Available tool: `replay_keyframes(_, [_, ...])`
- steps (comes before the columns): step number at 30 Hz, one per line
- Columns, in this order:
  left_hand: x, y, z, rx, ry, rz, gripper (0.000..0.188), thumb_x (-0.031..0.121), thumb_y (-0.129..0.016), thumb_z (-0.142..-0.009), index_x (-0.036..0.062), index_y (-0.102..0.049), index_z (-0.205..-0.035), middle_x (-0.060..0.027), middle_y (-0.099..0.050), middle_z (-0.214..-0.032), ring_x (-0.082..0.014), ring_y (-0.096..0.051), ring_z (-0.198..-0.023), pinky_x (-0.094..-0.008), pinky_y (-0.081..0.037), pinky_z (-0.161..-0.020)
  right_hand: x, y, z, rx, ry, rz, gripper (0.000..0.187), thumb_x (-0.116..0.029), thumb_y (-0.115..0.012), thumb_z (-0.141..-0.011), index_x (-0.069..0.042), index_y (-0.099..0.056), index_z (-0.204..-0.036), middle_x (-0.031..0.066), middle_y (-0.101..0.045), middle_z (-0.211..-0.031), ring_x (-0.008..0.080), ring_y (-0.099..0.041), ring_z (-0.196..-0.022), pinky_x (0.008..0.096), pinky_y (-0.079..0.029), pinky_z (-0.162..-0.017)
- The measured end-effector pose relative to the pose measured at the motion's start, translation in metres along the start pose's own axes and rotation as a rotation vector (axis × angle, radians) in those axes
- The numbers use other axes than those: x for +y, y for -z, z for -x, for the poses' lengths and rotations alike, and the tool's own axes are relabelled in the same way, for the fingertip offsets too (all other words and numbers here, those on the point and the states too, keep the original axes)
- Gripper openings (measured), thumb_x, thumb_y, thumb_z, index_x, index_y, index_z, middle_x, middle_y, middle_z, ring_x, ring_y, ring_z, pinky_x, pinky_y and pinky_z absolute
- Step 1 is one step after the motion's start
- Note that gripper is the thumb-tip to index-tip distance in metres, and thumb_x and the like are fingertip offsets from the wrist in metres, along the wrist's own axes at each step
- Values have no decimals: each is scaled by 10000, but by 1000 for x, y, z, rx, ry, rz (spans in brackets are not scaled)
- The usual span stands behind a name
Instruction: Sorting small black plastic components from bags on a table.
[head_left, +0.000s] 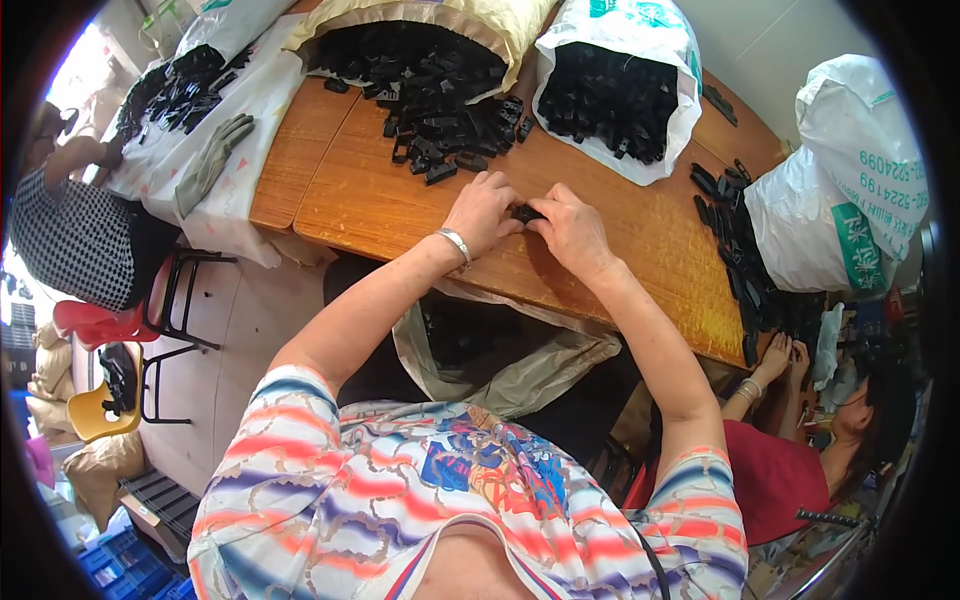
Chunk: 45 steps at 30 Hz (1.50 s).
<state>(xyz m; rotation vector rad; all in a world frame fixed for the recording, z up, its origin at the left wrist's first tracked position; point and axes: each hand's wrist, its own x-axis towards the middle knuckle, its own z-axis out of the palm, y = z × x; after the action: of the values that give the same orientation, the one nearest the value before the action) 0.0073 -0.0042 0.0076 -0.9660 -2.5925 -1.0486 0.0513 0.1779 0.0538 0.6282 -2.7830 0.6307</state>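
Between the fingertips of both hands, above the near part of the wooden table [380, 215], is a small black plastic part [522, 212]. My left hand [482, 215], with a bracelet at its wrist, pinches it from the left. From the other side my right hand [575, 230] grips the same part. Fingers cover much of it, so its exact kind cannot be made out. Just beyond my hands lies a loose heap of similar black plastic parts [440, 135], spilling from a tan woven sack [525, 75].
A white sack [690, 130] of black parts stands at the back right, another white bag [800, 215] further right. An open bag [540, 385] hangs below the table edge. Co-workers sit at left [75, 240] and right [770, 475]. A grey glove [212, 165] lies on the left cloth.
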Motion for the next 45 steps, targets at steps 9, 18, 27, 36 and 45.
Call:
replay_keyframes(9, [0, 1, -1, -21, 32, 2, 277, 157, -802, -700, 57, -716, -943, -109, -602, -1009, -318, -539, -1026, -404, -477, -895, 0, -4, -1, 2, 13, 38, 177, -82, -736, -777, -84, -699, -950, 89, -591, -923, 319, -642, -801, 423, -536, -677])
replay_keyframes(18, [3, 2, 0, -35, 41, 4, 279, 170, -800, -708, 58, -720, -951, -104, -599, -1015, -309, -538, -1029, -395, -473, -900, 0, -3, 1, 10, -7, 45, 169, -79, -738, -777, -80, -696, -941, 85, -585, -924, 313, -644, -813, 419, -538, -680])
replay_keyframes(27, [0, 12, 1, -5, -46, 38, 254, 102, -741, -734, 42, -658, -967, -130, -593, -999, -344, -531, -1010, -410, -465, -890, -5, -37, 17, 45, 146, 458, 439, -62, -563, -799, 54, -526, -1222, 134, -515, -1074, 295, -565, -947, 402, -543, -735])
replay_keyframes(36, [-23, 24, -7, 249, -158, -447, 195, 68, -596, -775, 92, -652, -961, -73, -583, -1006, -258, -549, -991, -367, -480, -808, -63, -26, 82, -70, 107, 65, 379, -97, -756, -723, -43, -621, -1073, 130, -567, -969, 320, -607, -882, 418, -533, -716])
replay_keyframes(45, [-42, 17, -30, 232, -173, -609, 31, 50, -591, -766, 56, -614, -785, -104, -537, -931, -252, -570, -899, -334, -546, -675, -55, -29, 120, -78, 112, -212, 255, -142, -734, -799, -61, -663, -1029, 109, -625, -879, 306, -651, -770, 401, -532, -652])
